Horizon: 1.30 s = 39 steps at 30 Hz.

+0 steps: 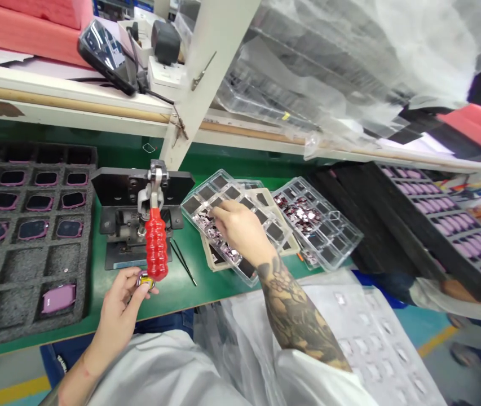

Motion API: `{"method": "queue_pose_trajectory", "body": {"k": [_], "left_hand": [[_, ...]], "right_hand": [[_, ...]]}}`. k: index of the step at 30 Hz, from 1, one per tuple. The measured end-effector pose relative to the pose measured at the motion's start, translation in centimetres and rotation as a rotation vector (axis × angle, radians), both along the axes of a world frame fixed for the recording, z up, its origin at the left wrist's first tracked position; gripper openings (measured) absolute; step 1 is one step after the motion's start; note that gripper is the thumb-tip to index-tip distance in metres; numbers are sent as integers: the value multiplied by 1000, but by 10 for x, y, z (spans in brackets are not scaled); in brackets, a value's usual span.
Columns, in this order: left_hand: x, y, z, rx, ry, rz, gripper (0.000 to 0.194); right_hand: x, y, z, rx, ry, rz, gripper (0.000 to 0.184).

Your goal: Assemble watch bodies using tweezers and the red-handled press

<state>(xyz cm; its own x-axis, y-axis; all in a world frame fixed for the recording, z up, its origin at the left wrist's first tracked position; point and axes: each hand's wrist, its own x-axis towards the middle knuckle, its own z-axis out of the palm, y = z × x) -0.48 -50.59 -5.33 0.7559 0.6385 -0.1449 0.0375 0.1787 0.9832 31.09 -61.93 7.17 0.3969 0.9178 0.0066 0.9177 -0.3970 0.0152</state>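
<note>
My left hand (117, 310), at the near edge of the green bench, pinches a small purple watch case (145, 280) with a yellow patch inside. Just above it hangs the red ribbed handle (156, 242) of a black toggle-clamp fixture (124, 228). My right hand (240, 228) reaches over a clear compartment tray (249, 277), its bent fingers drawn together at the small shiny purple parts (206, 225). Whatever those fingertips hold, if anything, is hidden. Between fixture and tray lie black tweezers (184, 262).
At left, a grey foam tray (90, 259) holds several dark-screened purple watches and one purple case (58, 299) face down. Another clear tray (342, 256) of parts lies to the right. A white shelf (126, 115) and post (206, 67) rise behind. Black racks (350, 192) stand far right.
</note>
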Motion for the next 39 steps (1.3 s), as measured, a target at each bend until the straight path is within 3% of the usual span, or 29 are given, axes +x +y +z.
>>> {"method": "queue_pose_trajectory", "body": {"k": [3,6,10,13,18,22,27,29,34,37,39], "left_hand": [[2,3,5,138,17,-32,22],[2,10,13,238,60,-31,22],[2,18,25,359,84,-29,20],[2,19,33,424,89,-26,20],[-1,18,37,474,110,-29,21],[-3,17,36,455,131,-42,19],[-2,16,35,351,141,-46,28],[1,17,36,329,139,-49,29],[5,16,40,327,102,-132,26],[8,9,40,316,60,-218,22],[14,5,39,287,57,-204,20]], "right_hand": [[-31,-19,-8,390,257,20,24],[-76,-24,-34,713,682,72,22],[-128,-10,-69,861,953,28,18],[-143,3,-79,919,1049,-16,9],[-137,15,-77,813,1015,95,6],[-136,15,-80,760,866,194,10],[-150,6,-84,671,573,360,48],[-154,4,-85,694,474,360,55],[-161,-7,-80,694,310,350,44],[-167,-25,-77,722,318,262,38],[-164,-47,-77,754,331,176,46]]}}
